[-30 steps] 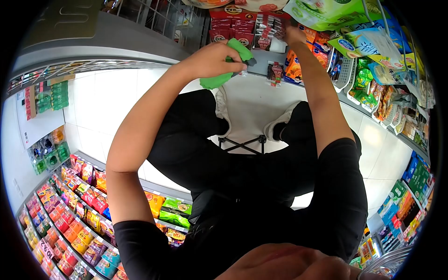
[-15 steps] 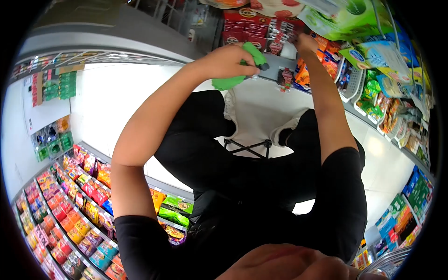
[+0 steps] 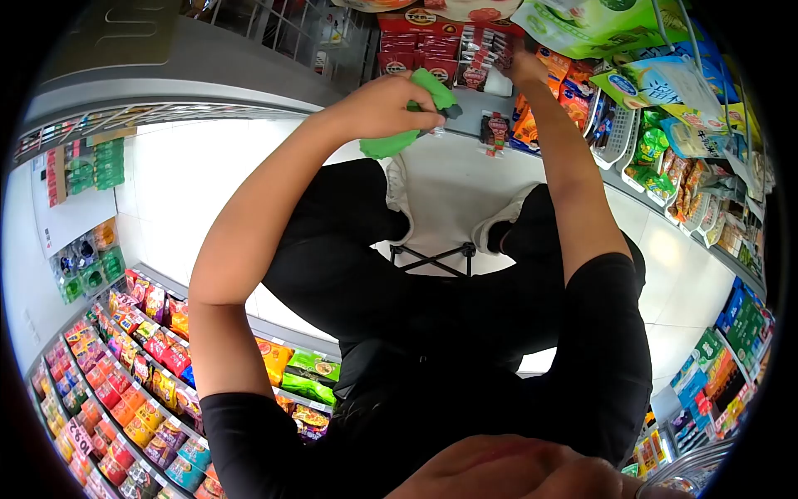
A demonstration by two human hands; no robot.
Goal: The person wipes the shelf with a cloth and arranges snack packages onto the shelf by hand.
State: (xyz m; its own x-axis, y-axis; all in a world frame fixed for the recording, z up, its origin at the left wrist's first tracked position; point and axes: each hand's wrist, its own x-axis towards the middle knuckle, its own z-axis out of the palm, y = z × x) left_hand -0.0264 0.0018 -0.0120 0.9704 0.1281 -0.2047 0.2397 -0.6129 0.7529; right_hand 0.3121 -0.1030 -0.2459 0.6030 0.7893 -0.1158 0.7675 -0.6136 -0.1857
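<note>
A green cloth point(image 3: 389, 145) is gripped in my left hand point(image 3: 391, 106), which is closed at the shelf's front edge. My right hand point(image 3: 529, 70) reaches onto the shelf point(image 3: 467, 108), beside the small dark-red packets point(image 3: 480, 55) and the orange packets point(image 3: 532, 125). Its fingers are hidden among the goods, so what they touch cannot be made out. Red packets point(image 3: 417, 51) stand in a display box left of it. One small dark packet point(image 3: 496, 131) lies by itself near the shelf edge between my hands.
Large green bags point(image 3: 573, 29) hang above the shelf. White baskets point(image 3: 617, 129) with snacks line its right side. A wire rack point(image 3: 179, 112) runs along the left. Shelves of snacks point(image 3: 150, 407) stand behind at lower left. A folding stool's black legs point(image 3: 432, 259) show between my feet.
The view shifted one way and back. The small packet near the shelf edge sits slightly differently from one second ago. My left hand keeps the green cloth, and my right hand stays among the packets.
</note>
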